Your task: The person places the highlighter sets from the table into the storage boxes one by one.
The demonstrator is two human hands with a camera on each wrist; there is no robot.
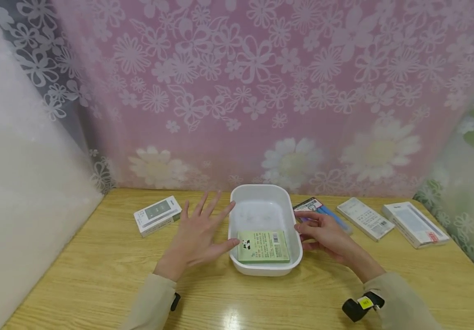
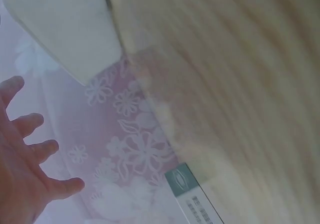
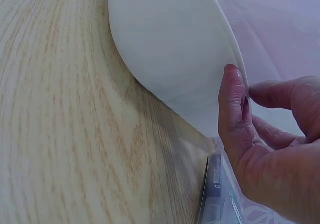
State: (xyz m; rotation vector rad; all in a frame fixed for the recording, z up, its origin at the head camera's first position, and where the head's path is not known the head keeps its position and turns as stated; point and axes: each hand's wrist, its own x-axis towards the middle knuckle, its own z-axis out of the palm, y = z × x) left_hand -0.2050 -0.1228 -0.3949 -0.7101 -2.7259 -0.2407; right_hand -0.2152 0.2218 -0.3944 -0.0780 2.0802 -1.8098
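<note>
A white plastic tub [image 1: 260, 195] stands on the table with a flat green pack [image 1: 263, 246] bearing a panda picture lying in its near end. My left hand [image 1: 204, 233] is spread at the tub's left side, its thumb by the rim; in the left wrist view the hand [image 2: 22, 159] shows its fingers apart and holding nothing. At the tub's right side my right hand [image 1: 327, 236] holds the rim. In the right wrist view, fingers of that hand [image 3: 272, 149] lie against the tub's outer wall [image 3: 170, 48] and rim.
Left of the tub lies a white box [image 1: 157, 215] with a dark panel. To the right are a pack with blue pens [image 1: 325, 211], partly behind my right hand, a pale flat box [image 1: 365, 218] and a white box with a red sticker [image 1: 415, 224]. A floral curtain [image 1: 257, 91] hangs behind the table.
</note>
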